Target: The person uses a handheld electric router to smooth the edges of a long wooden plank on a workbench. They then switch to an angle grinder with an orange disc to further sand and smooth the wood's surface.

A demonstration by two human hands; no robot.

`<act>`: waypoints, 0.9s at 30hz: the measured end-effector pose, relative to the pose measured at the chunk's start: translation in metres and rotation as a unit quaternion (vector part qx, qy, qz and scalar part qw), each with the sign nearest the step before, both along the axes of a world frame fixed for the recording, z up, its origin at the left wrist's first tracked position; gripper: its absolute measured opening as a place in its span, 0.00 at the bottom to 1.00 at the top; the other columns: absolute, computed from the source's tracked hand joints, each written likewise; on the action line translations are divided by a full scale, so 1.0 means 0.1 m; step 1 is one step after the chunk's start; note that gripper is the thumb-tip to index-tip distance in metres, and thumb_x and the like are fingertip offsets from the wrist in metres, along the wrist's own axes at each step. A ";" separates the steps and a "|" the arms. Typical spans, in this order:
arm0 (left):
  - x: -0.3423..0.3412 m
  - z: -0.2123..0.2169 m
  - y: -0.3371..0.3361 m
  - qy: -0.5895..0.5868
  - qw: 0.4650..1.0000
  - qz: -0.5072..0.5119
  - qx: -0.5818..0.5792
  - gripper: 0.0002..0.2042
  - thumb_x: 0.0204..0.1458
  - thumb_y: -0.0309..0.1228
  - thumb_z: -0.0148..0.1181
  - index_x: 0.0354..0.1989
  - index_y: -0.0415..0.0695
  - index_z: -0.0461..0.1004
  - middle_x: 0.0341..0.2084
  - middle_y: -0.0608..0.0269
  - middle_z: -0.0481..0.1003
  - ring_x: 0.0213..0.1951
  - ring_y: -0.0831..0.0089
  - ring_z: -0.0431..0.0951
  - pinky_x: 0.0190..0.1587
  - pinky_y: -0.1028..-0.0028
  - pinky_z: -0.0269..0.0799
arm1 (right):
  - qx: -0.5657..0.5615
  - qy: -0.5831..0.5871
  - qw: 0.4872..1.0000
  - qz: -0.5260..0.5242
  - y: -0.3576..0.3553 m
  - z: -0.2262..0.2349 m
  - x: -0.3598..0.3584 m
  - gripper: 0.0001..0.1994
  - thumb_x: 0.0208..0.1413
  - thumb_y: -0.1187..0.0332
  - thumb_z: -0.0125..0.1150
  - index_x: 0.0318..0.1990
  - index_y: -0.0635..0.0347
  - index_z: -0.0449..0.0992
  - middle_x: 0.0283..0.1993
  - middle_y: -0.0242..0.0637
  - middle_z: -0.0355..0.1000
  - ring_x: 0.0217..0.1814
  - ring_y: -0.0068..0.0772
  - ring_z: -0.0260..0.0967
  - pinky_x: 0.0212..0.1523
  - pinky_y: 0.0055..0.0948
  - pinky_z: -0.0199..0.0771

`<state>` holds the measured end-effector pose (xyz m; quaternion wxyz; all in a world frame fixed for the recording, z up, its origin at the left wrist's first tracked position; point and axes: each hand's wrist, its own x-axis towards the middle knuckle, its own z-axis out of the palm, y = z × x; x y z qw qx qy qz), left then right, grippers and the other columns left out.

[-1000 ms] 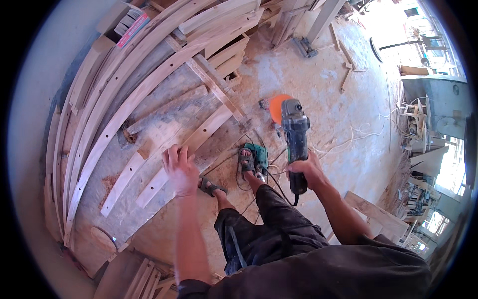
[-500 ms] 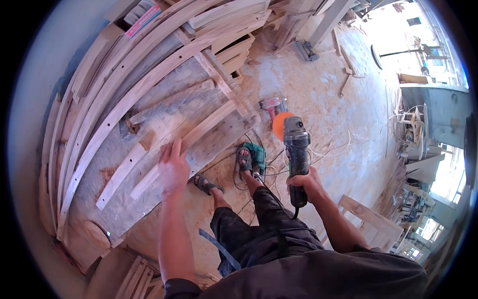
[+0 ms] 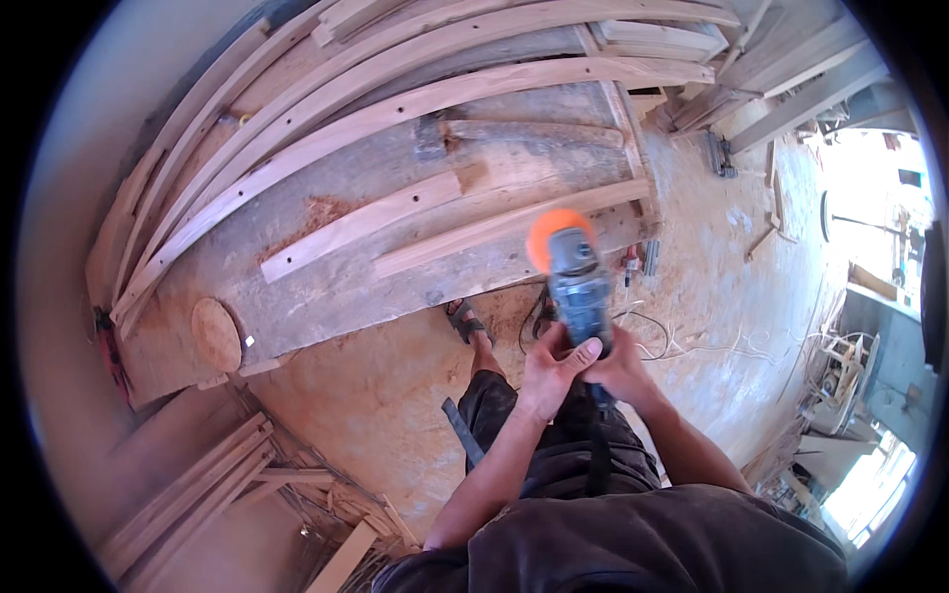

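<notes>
An angle grinder [image 3: 581, 295] with an orange disc [image 3: 544, 235] is held upright in front of my body, its disc end over the near edge of the workbench [image 3: 326, 314]. Closed round the rear of its body is my right hand [image 3: 625, 371]. From the other side my left hand [image 3: 554, 374] grips the same body, thumb laid across it; some fingers are hidden. On the bench beyond lie a short wooden strip with dark holes [image 3: 366, 223] and a longer plain strip [image 3: 474, 235], which the disc partly covers from view. Neither hand touches the strips.
Long wooden rails with holes [image 3: 400, 112] lie along the bench's far side. A round wooden disc [image 3: 215, 334] rests at its left end. Stacked timber [image 3: 198, 489] stands at lower left. White cables [image 3: 712, 348] run over the floor at right.
My left hand has left the wooden strips and taken hold of the grinder beside my right hand. The view has turned, and the grinder now overlaps the bench edge.
</notes>
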<state>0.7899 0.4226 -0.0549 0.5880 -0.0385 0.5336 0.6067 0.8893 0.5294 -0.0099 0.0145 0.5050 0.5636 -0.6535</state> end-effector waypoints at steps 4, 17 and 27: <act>-0.48 -0.05 -0.13 -0.092 0.989 0.110 -0.030 0.15 0.52 0.30 0.73 0.45 0.37 0.79 0.37 0.61 0.81 0.38 0.71 0.81 0.44 0.70 0.77 | 0.009 -0.008 0.988 0.155 -0.30 -0.18 -0.64 0.25 0.37 0.65 0.75 0.46 0.66 0.77 0.39 0.46 0.78 0.44 0.40 0.79 0.48 0.35 0.77; -0.89 -0.02 -0.55 -0.047 0.981 0.178 -0.061 0.10 0.48 0.25 0.73 0.36 0.41 0.78 0.32 0.67 0.78 0.32 0.77 0.77 0.38 0.72 0.75 | 0.003 0.003 0.968 0.249 -0.64 -0.26 -1.15 0.25 0.33 0.68 0.75 0.45 0.65 0.78 0.41 0.46 0.80 0.46 0.41 0.80 0.49 0.35 0.77; -0.84 0.02 -0.33 -0.050 0.984 0.165 -0.053 0.15 0.47 0.26 0.71 0.43 0.41 0.76 0.32 0.67 0.77 0.33 0.74 0.78 0.39 0.70 0.76 | 0.004 -0.018 0.962 0.271 -0.43 -0.31 -1.03 0.28 0.33 0.68 0.73 0.48 0.64 0.76 0.43 0.47 0.79 0.48 0.46 0.78 0.49 0.37 0.77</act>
